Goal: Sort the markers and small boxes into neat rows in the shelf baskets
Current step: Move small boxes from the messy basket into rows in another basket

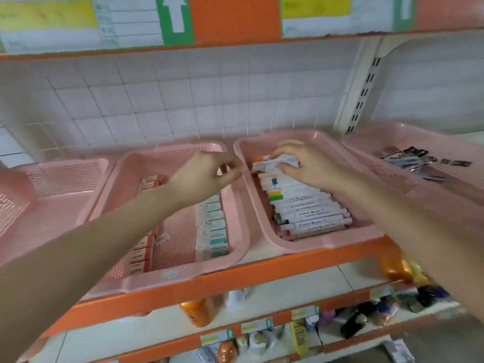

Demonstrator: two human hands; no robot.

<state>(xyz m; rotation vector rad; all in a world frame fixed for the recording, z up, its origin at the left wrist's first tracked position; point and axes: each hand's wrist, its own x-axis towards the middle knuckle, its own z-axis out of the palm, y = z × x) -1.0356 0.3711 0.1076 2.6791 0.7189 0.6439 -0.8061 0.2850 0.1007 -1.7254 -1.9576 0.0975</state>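
A white tiled wall (157, 100) backs orange-edged shelves (235, 279); a slotted white upright (364, 87) stands at right. Paper labels (78, 24) with green arrows (175, 15) line the upper shelf edge; bottles (199, 313) crowd lower shelves under soft, even light.

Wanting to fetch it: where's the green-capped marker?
On the orange shelf, take the pink basket under the right hand. Midway down its row of white markers lies the green-capped marker, the only bright green cap, beside a yellow one.
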